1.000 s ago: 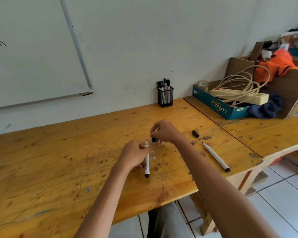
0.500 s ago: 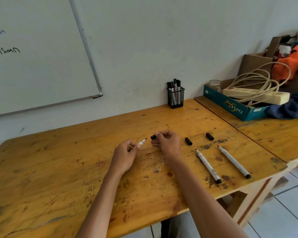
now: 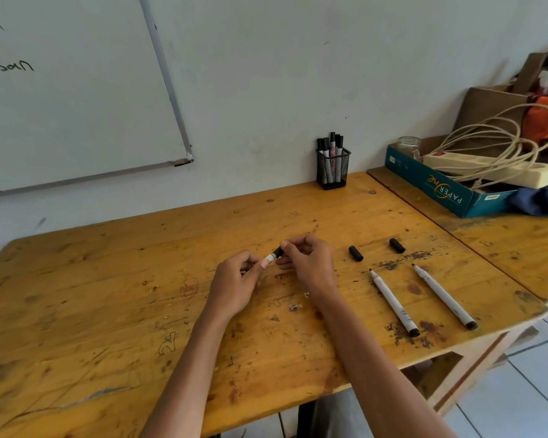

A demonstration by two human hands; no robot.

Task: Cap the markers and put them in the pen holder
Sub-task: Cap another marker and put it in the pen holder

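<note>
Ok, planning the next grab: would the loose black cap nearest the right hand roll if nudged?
Likely: the cap is a short cylinder lying on its side on the table. It looks small, so probably light and easily flicked away.

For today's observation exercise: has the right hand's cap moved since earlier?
Yes. The cap moved left, away from the nearest loose cap, to the marker tip.

One view only: wide-angle camera on my head, aimed forward and down. My left hand point(image 3: 234, 286) and right hand point(image 3: 310, 267) close, mid-frame; forearms point(image 3: 184, 374) enter from bottom edge. Beyond hands, table point(image 3: 108, 311) runs to wall point(image 3: 266, 90); right of them, floor point(image 3: 519, 399).
</note>
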